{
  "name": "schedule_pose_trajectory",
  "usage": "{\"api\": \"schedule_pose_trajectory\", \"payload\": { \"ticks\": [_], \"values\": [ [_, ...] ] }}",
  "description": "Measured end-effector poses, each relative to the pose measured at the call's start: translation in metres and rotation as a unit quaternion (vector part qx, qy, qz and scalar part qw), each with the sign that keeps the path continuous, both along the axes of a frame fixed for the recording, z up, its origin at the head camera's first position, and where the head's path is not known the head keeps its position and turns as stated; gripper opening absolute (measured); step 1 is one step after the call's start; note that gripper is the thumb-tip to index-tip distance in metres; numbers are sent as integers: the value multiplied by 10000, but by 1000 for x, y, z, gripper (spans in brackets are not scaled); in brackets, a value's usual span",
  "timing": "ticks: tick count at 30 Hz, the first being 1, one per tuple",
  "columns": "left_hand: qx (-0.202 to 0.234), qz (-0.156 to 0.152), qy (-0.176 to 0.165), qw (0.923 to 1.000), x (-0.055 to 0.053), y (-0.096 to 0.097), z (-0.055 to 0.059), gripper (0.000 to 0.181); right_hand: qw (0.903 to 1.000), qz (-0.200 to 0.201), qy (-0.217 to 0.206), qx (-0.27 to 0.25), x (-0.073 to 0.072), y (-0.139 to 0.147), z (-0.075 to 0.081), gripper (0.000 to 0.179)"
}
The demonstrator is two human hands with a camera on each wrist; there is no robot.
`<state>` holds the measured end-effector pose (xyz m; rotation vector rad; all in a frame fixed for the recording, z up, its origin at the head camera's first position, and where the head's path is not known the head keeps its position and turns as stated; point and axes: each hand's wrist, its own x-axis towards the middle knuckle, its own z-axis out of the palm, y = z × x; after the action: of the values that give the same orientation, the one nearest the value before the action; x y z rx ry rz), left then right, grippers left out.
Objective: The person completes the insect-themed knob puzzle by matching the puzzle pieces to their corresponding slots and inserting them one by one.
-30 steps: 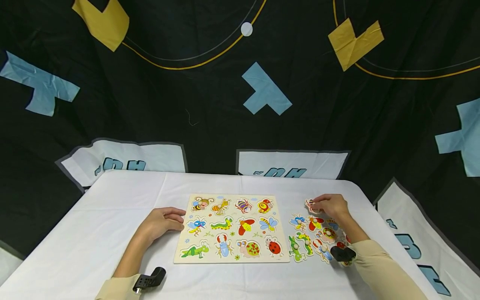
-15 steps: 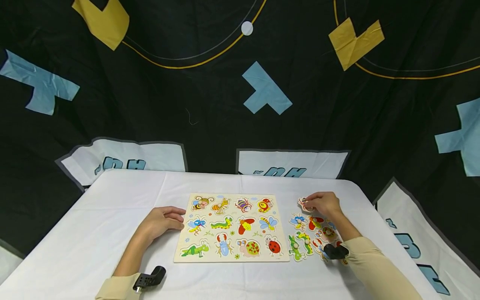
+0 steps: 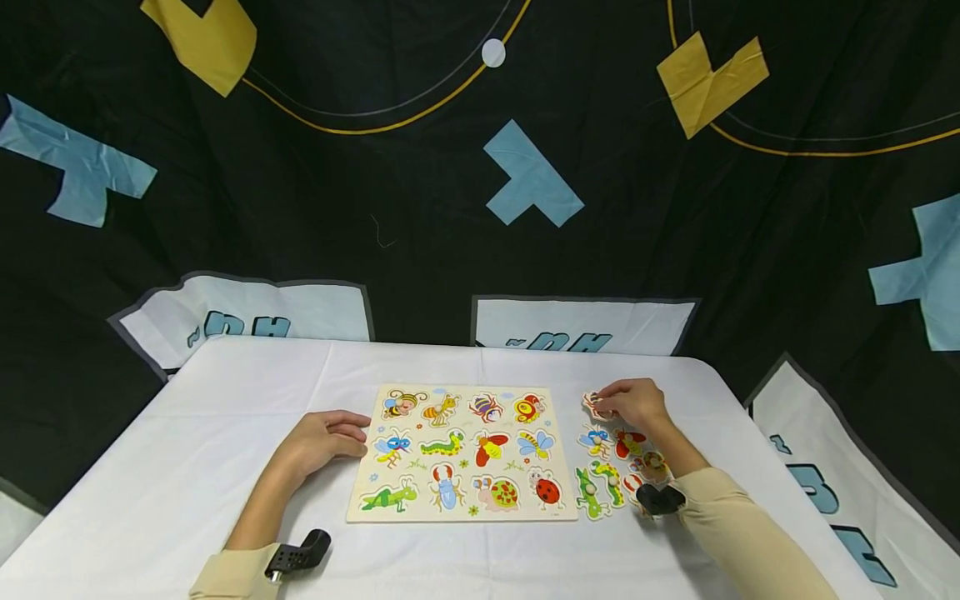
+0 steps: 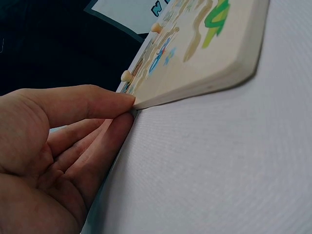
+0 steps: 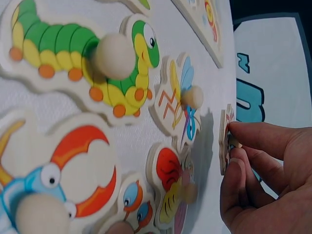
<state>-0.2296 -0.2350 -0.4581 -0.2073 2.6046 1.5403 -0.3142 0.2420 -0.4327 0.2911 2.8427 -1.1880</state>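
Note:
A light wooden insect puzzle board [image 3: 512,433] lies on the white table. My left hand [image 3: 318,444] rests at its left side; in the left wrist view the fingertips [image 4: 127,100] touch the board's edge with the fingers mostly straight. My right hand [image 3: 633,402] pinches a puzzle piece [image 3: 595,406] with thin reddish legs between thumb and fingers. In the right wrist view this puzzle piece [image 5: 225,141] is seen edge-on, raised off the cloth, its picture mostly hidden. Loose knobbed pieces lie below that hand: a mosquito [image 3: 595,442], a caterpillar [image 3: 609,483] and a grasshopper [image 3: 588,496].
Close by lie a red-winged fly piece [image 3: 628,443] and a stag beetle piece [image 5: 83,170], partly covered by the right forearm in the head view. Wooden knobs [image 4: 126,76] stand up from the board's far side. A black cloth [image 3: 420,267] hangs behind the table.
My right hand has moved left towards the board, carrying the pinched puzzle piece. The left hand and the board have stayed in place.

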Motion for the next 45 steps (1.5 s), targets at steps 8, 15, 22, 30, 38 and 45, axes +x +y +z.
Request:
{"api": "schedule_pose_trajectory", "payload": {
  "ticks": [8, 15, 22, 30, 38, 45],
  "values": [
    [2, 3, -35, 10000, 0, 0, 0, 52, 9998, 183, 52, -1, 2, -12, 0, 26],
    [31, 42, -54, 10000, -1, 0, -1, 52, 9993, 306, 215, 44, 1, -20, 2, 24],
    [43, 34, -69, 10000, -1, 0, -1, 52, 9994, 282, 180, 21, -1, -28, 2, 22],
    [109, 49, -59, 9999, -1, 0, 0, 52, 9991, 340, 271, 12, -2, -38, 3, 19],
    [28, 76, -83, 9999, 0, 1, 0, 51, 9986, 427, 309, -2, -5, -50, 1, 18],
    [53, 49, -36, 10000, 0, 0, 0, 51, 9973, 601, 406, 73, -5, -61, 0, 17]
  ]
}}
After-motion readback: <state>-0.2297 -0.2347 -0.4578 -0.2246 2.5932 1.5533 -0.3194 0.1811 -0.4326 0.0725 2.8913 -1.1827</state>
